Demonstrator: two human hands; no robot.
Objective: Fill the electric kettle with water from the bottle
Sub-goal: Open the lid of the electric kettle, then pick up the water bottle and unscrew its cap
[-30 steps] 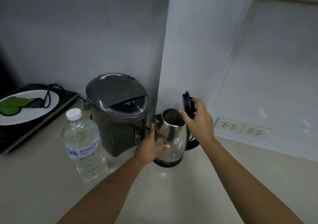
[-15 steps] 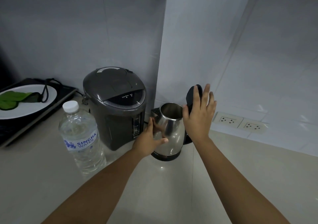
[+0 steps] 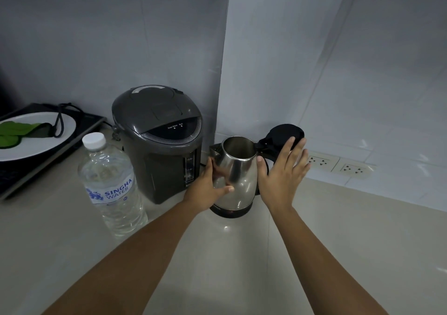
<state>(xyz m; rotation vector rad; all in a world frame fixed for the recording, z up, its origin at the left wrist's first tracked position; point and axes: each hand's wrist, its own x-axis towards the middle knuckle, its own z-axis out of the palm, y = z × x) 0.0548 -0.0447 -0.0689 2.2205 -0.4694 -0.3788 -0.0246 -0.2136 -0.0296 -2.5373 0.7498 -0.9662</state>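
Singha water bottle [image 3: 111,188]: upright on worktop [image 3: 338,254], white cap on, well left of fingers, untouched. Grey thermo pot [image 3: 158,145] between bottle and steel electric kettle [image 3: 235,176]. Left hand [image 3: 207,188] fingers wrapped on kettle body, steadying. Kettle lid [image 3: 285,133] swung back, mouth open. Right hand [image 3: 284,176] fingers spread flat, released, just beside lid and handle. Step judged: opening done. Next: reach left, uncap bottle, pour.

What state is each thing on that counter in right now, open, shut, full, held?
kettle: upright, empty-looking
kettle lid: flipped open
water bottle: capped, full, untouched
grey water boiler: lid shut
left hand: steadying kettle
right hand: open, fingertips at lid
wall sockets: nothing plugged in
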